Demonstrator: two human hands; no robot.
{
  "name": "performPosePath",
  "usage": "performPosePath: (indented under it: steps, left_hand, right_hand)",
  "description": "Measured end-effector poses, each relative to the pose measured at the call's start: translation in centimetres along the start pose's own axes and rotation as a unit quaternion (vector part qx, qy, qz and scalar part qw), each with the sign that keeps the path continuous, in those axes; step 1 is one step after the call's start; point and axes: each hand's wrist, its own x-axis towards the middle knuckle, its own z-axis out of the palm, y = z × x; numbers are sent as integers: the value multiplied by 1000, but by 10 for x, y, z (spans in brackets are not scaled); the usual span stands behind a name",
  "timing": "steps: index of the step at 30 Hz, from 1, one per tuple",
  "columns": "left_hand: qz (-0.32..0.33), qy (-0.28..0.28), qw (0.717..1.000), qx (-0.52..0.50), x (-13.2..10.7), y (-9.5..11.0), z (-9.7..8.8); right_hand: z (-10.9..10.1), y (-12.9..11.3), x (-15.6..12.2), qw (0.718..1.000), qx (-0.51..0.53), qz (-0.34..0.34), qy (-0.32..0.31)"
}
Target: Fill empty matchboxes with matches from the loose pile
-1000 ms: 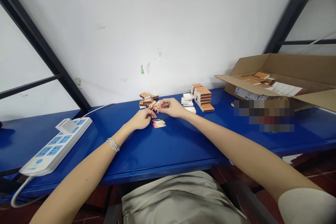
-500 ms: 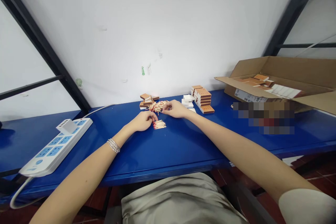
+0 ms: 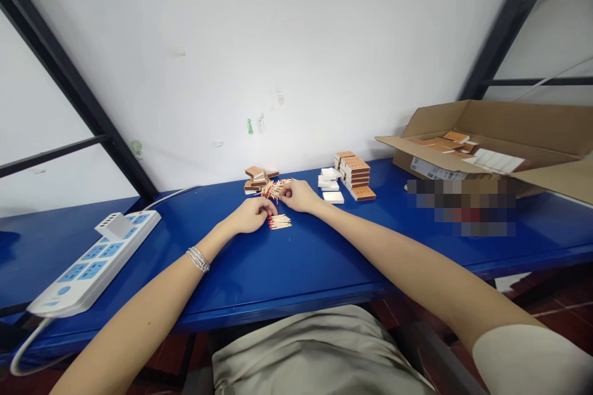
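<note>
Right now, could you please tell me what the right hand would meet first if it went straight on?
The right hand would first meet the loose matchsticks at its fingertips, as far as depth shows.

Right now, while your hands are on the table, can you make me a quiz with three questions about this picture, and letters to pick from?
1. Where is the silver bracelet?
A. On the left wrist
B. On the right wrist
C. Lying on the table

2. What colour are the tips in the tidy bundle of matches?
A. Green
B. Red
C. White

3. How is the cardboard box?
A. Taped shut
B. Open, with matchboxes inside
C. Upside down

Answers:
1. A, because it circles the left arm just above the hand.
2. B, because red shows at one end of the bundle.
3. B, because its flaps are up and matchboxes lie inside.
</note>
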Motion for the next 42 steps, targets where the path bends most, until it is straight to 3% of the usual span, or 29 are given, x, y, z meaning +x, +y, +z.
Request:
performPosePath:
  steps: [10,16,23,28,32,42]
  left_hand:
    - [-13,16,1000,10,1,2,-1]
    - [-29,26,999,38,1,0,-3]
    - [-22,20,999,42,1,-2,-3]
    - [-6,11,1000,15,0,1,-1]
    - [5,16,1000,21,0,1,1]
    - [5,7,1000,12,1,0,2]
  right_hand:
    - [-17,-2,-4,994,88,68,9]
    - [-18,-16,-12,947,281,81,-135]
    - [-16,-15,-13,954,239,33,-179]
    - [-23,-1,-7,987,121,47,-91]
    - [-19,8,-6,997,36,54,-40]
    - [7,-3,-3,1000,15,0,12]
